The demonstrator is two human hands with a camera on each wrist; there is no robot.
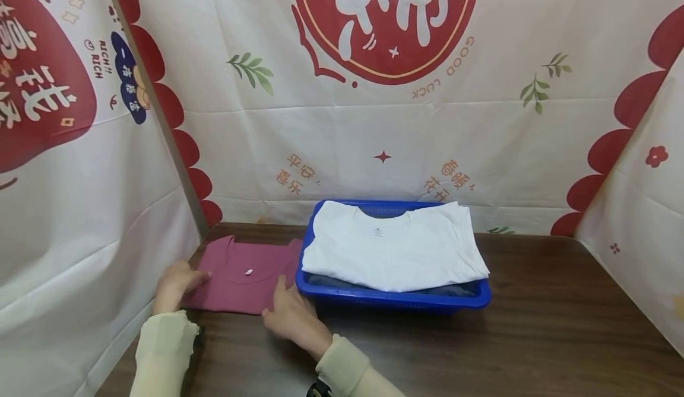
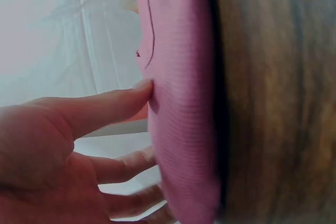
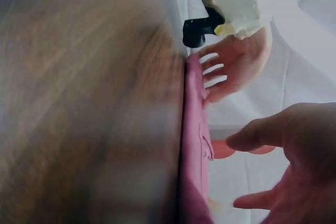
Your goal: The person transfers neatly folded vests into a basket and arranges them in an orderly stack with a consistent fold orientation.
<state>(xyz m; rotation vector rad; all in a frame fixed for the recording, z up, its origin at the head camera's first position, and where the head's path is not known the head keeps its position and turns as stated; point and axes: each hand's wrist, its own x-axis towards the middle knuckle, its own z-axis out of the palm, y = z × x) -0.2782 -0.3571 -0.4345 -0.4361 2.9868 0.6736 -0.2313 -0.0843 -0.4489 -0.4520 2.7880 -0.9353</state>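
Note:
A folded dusty-pink T-shirt (image 1: 240,295) lies flat on the table, its neckline and small white label facing up. At its left edge is my left hand (image 1: 179,283); in the left wrist view the thumb (image 2: 123,100) touches the cloth and the other fingers extend along the side. My right hand (image 1: 296,320) is at the shirt's front right corner, beside the basket. The right wrist view shows this hand (image 3: 310,156) with fingers spread, holding nothing and apart from the pink cloth (image 3: 193,129).
Right of the shirt stands a blue plastic basket (image 1: 374,296). A folded white T-shirt (image 1: 395,257) lies on top of it, over dark folded cloth (image 1: 449,291). Printed white curtains (image 1: 342,136) hang behind and at both sides of the brown wooden table (image 1: 540,326).

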